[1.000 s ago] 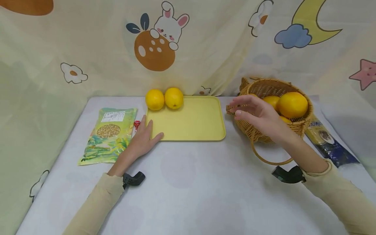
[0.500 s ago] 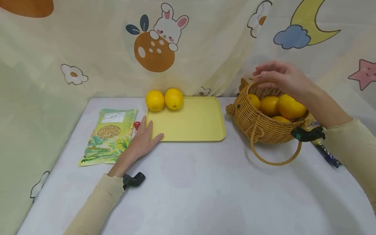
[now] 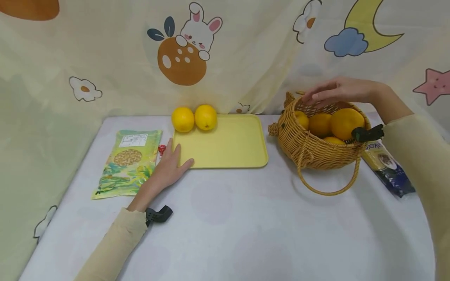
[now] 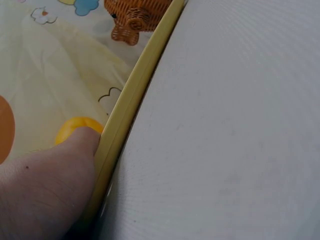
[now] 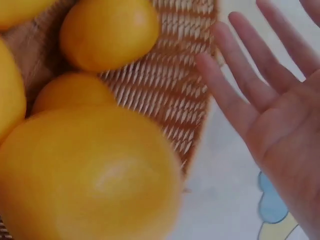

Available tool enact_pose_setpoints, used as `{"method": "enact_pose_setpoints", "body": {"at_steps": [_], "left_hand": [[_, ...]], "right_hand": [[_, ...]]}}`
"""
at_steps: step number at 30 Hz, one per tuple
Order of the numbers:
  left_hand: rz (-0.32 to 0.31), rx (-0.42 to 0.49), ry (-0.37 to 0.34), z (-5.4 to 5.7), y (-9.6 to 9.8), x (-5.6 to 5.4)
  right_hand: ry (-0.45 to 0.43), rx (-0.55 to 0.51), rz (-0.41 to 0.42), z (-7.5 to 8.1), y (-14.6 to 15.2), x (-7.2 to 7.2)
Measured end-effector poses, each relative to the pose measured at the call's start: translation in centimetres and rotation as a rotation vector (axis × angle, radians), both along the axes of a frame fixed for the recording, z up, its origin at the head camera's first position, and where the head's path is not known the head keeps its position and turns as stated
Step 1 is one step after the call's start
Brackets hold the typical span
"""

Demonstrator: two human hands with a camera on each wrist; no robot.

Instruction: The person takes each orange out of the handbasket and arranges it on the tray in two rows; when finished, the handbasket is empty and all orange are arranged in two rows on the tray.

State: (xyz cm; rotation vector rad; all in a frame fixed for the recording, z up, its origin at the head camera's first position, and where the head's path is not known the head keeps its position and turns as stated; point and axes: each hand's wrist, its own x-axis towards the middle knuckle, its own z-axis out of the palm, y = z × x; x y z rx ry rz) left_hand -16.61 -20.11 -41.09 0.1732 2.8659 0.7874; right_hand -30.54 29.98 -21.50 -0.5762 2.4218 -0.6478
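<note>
- Oranges (image 3: 346,121), at least four, in one basket (image 3: 323,156) beside my spread right hand (image 3: 346,90), near the tabletop's (image 3: 218,234) far right corner.
- Left hand (image 3: 170,165), spread, on one tray's (image 3: 242,144) left edge; two more oranges at the tray's far left corner.
- I see one packet (image 3: 128,164) by the tabletop's left edge.

Left side of the white-covered table (image 3: 225,222), a green-and-yellow plastic packet (image 3: 128,166) lies flat, white label up, a red-topped lollipop (image 3: 161,149) just beside it! Over right, a blue-and-gold packet (image 3: 388,168). Behind, the cartoon backdrop (image 3: 123,47): rabbit (image 3: 198,33) atop brown fruit (image 3: 181,64), yellow moon (image 3: 363,19), blue cloud (image 3: 346,42), pink star (image 3: 436,86).
</note>
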Motion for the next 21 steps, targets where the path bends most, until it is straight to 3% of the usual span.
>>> {"method": "enact_pose_setpoints", "body": {"at_steps": [5,12,21], "left_hand": [[0.001,0.010,-0.011,-0.1,0.1,0.0],[0.005,0.010,-0.014,-0.2,0.3,0.0],[0.003,-0.005,-0.001,-0.2,0.2,-0.1]], "right_hand": [[-0.046,0.049,-0.001,-1.7,0.3,-1.4],[-0.208,-0.012,-0.014,-4.6,0.4,-2.5],[-0.307,0.029,-0.045,-5.9,-1.0,-2.6]]}}
